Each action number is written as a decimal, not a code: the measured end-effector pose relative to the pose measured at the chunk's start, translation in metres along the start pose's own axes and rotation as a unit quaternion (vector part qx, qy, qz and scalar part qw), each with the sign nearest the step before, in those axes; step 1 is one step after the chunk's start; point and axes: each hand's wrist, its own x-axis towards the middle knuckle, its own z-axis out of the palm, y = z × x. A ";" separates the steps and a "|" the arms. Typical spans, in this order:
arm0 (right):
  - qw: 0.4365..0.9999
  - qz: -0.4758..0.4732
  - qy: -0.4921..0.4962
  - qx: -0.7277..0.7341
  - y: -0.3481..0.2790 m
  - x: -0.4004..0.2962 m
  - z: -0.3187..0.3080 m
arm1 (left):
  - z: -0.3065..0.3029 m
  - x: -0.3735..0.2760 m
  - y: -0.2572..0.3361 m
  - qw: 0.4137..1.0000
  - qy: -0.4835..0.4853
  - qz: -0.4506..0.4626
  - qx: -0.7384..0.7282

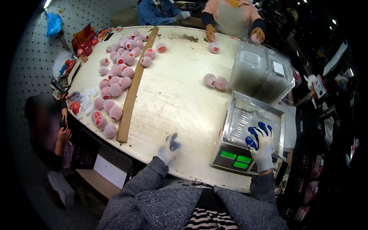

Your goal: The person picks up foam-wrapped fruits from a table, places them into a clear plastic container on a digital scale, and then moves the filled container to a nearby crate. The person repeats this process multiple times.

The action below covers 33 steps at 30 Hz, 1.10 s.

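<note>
My left hand (169, 149), in a white glove with blue-coated fingers, hovers over or rests on the white table (172, 112) near its front edge, slightly blurred, with nothing visible in it. Gloved alike, my right hand (261, 146) has its fingers spread over a clear plastic tray (241, 123) in the metal pan of a digital scale (220, 165) with green displays. Whether it presses on the tray I cannot tell. Two pieces of round red fruit in pink foam nets (221, 82) lie beyond the scale. Many more netted fruits (116, 89) are heaped left of a wooden strip (133, 89).
Stacked clear plastic containers (250, 69) stand behind the scale. Across the table, a person in orange gloves (234, 17) handles netted fruit beside another person in blue (156, 13). A person (46, 129) sits at the left. A chair (106, 161) stands by the table's front left edge.
</note>
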 end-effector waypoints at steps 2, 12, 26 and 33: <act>0.996 -0.030 0.053 0.072 -0.019 0.011 0.008 | -0.019 0.046 -0.004 0.997 0.075 0.021 -0.009; 0.923 -0.111 -0.179 0.322 -0.173 0.104 0.142 | -0.175 0.327 -0.001 0.930 0.161 0.001 0.330; 0.569 0.232 -0.177 0.768 -0.143 0.255 0.293 | -0.169 0.488 -0.067 0.921 0.085 -0.054 0.377; 0.419 0.268 -0.061 0.866 -0.150 0.271 0.325 | -0.151 0.459 -0.019 0.932 -0.180 0.314 0.022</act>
